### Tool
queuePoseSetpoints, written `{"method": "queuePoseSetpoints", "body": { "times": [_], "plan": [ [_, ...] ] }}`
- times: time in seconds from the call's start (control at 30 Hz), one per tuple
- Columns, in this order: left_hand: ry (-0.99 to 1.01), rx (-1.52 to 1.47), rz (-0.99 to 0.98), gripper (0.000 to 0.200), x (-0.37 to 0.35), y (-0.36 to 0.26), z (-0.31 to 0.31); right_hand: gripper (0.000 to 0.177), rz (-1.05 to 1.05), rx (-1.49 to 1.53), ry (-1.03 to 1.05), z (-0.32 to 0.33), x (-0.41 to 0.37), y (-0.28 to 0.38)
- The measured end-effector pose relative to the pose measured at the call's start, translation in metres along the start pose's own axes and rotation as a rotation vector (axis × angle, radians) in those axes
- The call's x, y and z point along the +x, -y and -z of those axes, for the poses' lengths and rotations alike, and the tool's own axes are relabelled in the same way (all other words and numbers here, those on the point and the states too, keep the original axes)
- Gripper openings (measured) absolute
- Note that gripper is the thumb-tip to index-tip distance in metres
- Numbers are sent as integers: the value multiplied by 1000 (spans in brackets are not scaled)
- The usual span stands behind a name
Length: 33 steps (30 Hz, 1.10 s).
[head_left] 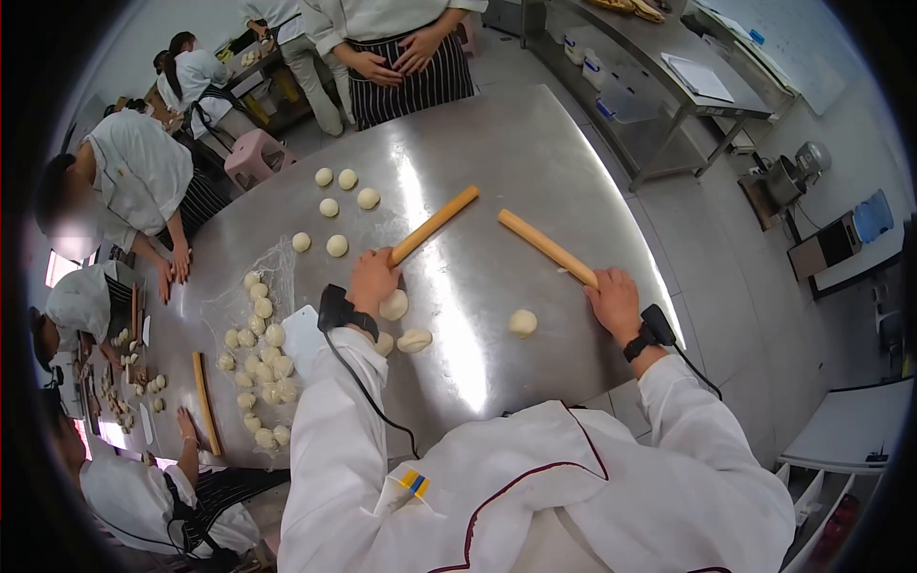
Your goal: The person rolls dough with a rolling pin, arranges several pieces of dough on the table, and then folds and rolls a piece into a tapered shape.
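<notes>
My left hand is closed round the near end of a wooden rolling pin, which points away to the upper right. Closed on a second rolling pin, my right hand has it angled to the upper left, so the far ends of both pins come close together. Just below my left hand lie a round dough ball and a folded dough piece; another ball is partly hidden by my sleeve. A single dough ball sits left of my right hand.
Several dough balls cluster with clear plastic film on the steel table, beside a white scraper. More balls lie farther back. Another rolling pin rests at left. Co-workers stand along the left and far sides; one person's hands are folded.
</notes>
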<state>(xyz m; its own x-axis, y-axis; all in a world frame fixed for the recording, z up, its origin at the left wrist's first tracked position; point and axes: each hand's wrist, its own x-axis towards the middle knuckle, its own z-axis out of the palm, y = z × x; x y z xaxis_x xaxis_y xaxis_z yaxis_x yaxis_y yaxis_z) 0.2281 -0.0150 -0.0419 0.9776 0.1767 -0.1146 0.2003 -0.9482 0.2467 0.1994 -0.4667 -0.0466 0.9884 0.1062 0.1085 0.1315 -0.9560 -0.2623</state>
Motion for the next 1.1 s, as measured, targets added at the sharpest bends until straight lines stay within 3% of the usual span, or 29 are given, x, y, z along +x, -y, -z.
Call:
{"method": "queuePoseSetpoints", "body": {
  "times": [0.07,0.13,0.2,0.27,0.3,0.37,0.4,0.47,0.53,0.6,0.73,0.8,0.87,1.0,1.1],
  "plan": [
    [39,82,68,49,-19,-35,26,36,56,93,36,3,4,-8],
    [-328,-145,-172,56,-29,-56,26,34,98,220,-18,27,-9,-9],
    [-321,-246,-538,58,-70,-114,-7,32,146,354,-79,31,-26,-12],
    [-150,-95,-666,64,-109,-161,-43,30,3,457,28,29,-42,-22],
    [-111,-108,-640,65,-116,-166,-69,30,17,461,31,30,-44,-26],
    [-161,-196,-551,64,-125,-172,-87,27,-69,119,262,36,-46,-35],
    [-202,-283,-471,63,-127,-174,-90,27,-50,120,263,39,-48,-37],
    [-259,-296,-411,57,-132,-179,-88,27,-96,422,192,51,-53,-42],
    [-180,-339,-588,50,-134,-180,-82,30,-48,468,202,52,-49,-44],
    [-310,-257,-619,42,-139,-187,-83,33,-10,158,406,46,-45,-56],
    [-322,-201,-614,20,-137,-193,-99,35,4,235,367,51,-44,-52],
    [-364,-354,-506,14,-132,-191,-105,37,13,52,500,46,-38,-47],
    [-565,-387,-438,11,-147,-195,-82,38,10,70,533,66,-26,-31],
    [-609,-169,-287,25,-179,-197,-70,36,211,202,446,66,-18,-23],
    [-397,-189,-330,41,-193,-193,-94,34,330,162,447,37,-34,-34]
  ]
}}
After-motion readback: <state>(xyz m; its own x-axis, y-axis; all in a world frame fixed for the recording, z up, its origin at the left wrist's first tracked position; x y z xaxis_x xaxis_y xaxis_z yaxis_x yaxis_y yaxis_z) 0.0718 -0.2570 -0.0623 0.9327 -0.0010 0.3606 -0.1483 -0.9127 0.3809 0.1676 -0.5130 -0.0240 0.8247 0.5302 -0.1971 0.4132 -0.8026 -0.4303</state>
